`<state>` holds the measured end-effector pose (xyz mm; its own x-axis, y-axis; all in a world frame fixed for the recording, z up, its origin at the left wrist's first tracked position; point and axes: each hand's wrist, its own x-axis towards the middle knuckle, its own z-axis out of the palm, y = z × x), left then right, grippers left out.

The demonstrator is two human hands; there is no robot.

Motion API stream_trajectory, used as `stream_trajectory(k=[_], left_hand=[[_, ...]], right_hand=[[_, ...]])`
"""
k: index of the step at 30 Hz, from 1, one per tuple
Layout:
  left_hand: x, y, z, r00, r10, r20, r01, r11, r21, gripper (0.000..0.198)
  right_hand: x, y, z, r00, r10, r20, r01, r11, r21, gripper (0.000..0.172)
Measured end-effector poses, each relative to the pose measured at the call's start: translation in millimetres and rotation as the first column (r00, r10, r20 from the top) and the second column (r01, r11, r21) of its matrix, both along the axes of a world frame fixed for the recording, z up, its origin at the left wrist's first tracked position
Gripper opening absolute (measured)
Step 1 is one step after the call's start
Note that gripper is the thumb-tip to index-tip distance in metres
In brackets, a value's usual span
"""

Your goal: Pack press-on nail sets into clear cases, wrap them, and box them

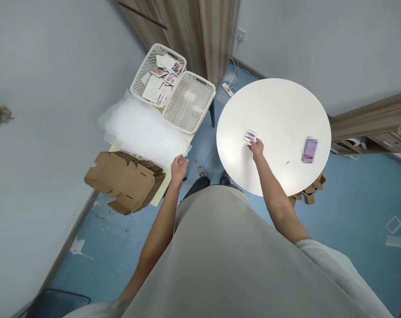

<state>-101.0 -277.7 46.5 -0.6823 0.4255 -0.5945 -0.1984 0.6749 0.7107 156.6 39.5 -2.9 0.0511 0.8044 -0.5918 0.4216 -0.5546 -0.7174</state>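
My right hand (257, 149) is over the white round table, its fingertips pinched on the lower edge of a small, flat, clear-and-white case (250, 135) with dark rows of small pieces inside. My left hand (179, 168) is beside the near right corner of a stack of thin white foam sheets (147, 131). Its fingers are curled together; whether they hold anything cannot be made out. Flat brown cardboard box blanks (127, 182) lie in a pile to the left of that hand.
Behind the foam stand a white basket of printed packets (159, 84) and a second white plastic basket (189, 101). On the round table (273, 101) lies a blurred purple item (309, 150). Small cardboard boxes (309, 191) sit below its edge. A power strip (227, 89) is on the floor.
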Motion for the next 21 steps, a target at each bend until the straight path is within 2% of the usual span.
stream_trajectory(k=[2,4,6,11,15,19,21], left_hand=[[-23,-10,-3.2,0.989,-0.037,-0.144,0.024,0.996,-0.089,0.067],[-47,-15,-8.2,0.951,-0.134,-0.278,0.091,0.983,-0.160,0.068],[-69,-15,-14.6,0.908,-0.239,-0.344,0.172,0.962,-0.213,0.075],[-105,0,-29.4,0.860,-0.448,-0.245,0.343,0.862,-0.374,0.112],[-118,6,-34.1,0.845,-0.471,-0.255,0.324,0.829,-0.456,0.105],[-131,3,-36.7,0.846,-0.463,-0.265,0.280,0.809,-0.517,0.100],[-138,1,-38.5,0.845,-0.462,-0.271,0.273,0.806,-0.525,0.089]], right_hand=[[-5,-15,8.6,1.000,0.010,-0.017,-0.010,1.000,0.016,0.058],[-12,-32,18.5,0.998,0.054,-0.044,-0.053,0.998,0.025,0.053],[-21,-50,29.2,0.992,0.112,-0.064,-0.109,0.993,0.043,0.049],[-47,-98,56.8,0.961,0.239,-0.137,-0.227,0.969,0.092,0.050],[-65,-127,75.4,0.932,0.315,-0.176,-0.301,0.948,0.105,0.056],[-77,-146,86.2,0.928,0.316,-0.200,-0.305,0.949,0.084,0.051],[-81,-152,89.0,0.928,0.309,-0.209,-0.299,0.951,0.078,0.048]])
